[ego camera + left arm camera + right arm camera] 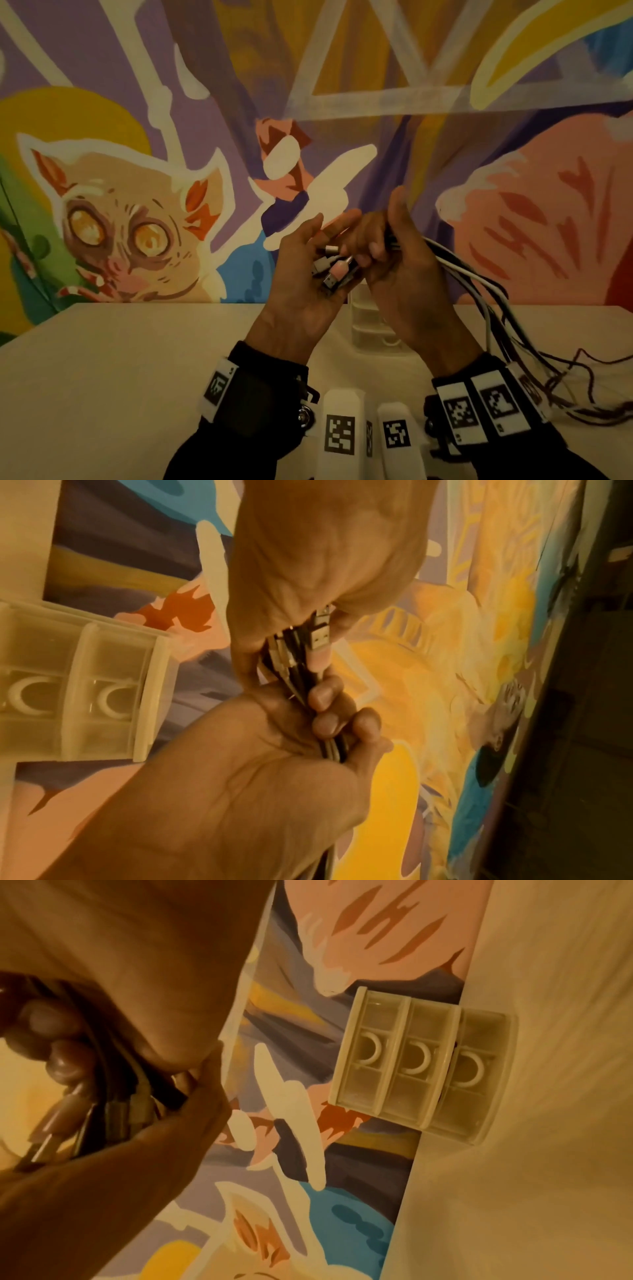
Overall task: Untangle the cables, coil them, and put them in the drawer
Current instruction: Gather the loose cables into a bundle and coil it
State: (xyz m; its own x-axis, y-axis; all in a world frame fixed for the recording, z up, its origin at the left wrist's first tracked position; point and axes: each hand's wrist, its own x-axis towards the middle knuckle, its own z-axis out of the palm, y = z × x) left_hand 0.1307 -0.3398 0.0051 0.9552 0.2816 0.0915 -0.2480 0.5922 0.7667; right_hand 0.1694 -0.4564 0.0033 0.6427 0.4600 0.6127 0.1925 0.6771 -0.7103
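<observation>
- The table (120,359) is the biggest thing, pale and wide, with a bright painted wall (102,205) behind it at 12 o'clock
- The little see-through drawer box (421,1069) sits on the table by the wall, and all three drawers look shut
- The cables (479,284) are up in the air in both hands; their long tails hang down toward 4 o'clock and lie in a messy heap on the table
- The right hand (407,274) is curled tight around the bunch of cables
- The left hand (301,274) has fingers curled round the plug ends (332,270), just at 9 o'clock from the right hand
- I think the job now is lining up the plugs
- To do it well, keep the plugs even, hold the bunch firmly, then pull one cable out slowly so the tails do not knot more
</observation>
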